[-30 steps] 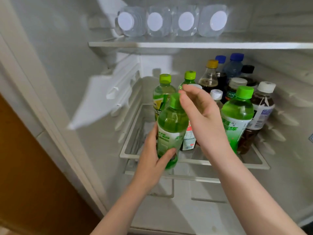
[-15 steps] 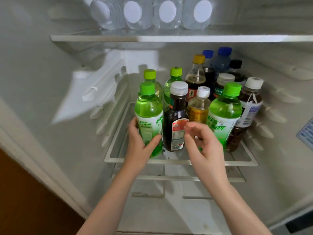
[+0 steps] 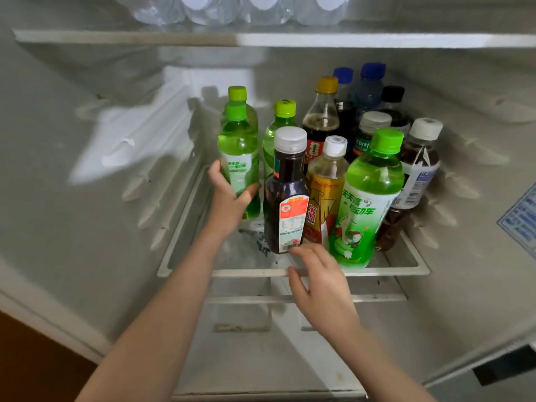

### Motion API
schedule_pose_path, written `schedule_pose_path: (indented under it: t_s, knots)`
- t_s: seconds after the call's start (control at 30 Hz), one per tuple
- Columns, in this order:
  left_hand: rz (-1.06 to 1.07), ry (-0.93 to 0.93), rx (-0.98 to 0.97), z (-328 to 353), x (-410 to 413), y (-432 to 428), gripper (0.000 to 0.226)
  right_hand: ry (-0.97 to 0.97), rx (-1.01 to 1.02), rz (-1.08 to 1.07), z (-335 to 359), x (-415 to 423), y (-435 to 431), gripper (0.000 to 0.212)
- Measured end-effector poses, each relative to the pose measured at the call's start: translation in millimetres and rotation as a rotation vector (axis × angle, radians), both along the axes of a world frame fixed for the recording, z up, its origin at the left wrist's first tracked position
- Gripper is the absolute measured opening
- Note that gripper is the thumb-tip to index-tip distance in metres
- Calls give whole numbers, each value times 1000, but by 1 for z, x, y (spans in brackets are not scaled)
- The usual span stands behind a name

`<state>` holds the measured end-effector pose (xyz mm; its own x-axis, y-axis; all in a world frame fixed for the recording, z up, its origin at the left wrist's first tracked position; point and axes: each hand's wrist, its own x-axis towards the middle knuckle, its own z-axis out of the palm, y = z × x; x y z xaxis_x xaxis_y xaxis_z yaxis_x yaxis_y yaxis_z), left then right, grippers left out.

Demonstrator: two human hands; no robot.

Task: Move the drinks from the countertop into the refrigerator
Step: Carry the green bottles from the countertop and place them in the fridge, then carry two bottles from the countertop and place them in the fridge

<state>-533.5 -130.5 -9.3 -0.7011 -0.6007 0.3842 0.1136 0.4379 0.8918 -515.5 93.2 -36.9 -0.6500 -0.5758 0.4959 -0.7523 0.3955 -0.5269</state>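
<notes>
Curled on the left hand (image 3: 227, 203) round the green bottle (image 3: 239, 149), now lowered from mid-air onto the shelf (image 3: 249, 272) beneath, dark bottle (image 3: 285, 198) just right of the thumb. Loosened on the right hand (image 3: 324, 285): spread, holding nothing, tips beside that bottle's base. Probably only releasing left.

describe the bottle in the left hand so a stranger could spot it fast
Inside the refrigerator, look at the lower shelf crowded with bottles. At its left end is a green bottle with a green cap, left of the grey-capped dark bottle. Unlike the other green ones, the left hand grips it.
</notes>
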Motion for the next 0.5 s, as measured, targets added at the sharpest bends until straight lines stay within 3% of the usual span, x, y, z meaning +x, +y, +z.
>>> schedule_pose_path:
  t_s: [0.33,0.5]
  knots:
    - [11,-109,172,0,4,1,97,158,21,-10,-10,-1,1,19]
    - [201,93,208,-8,53,45,75,195,67,14,-13,-1,4,22]
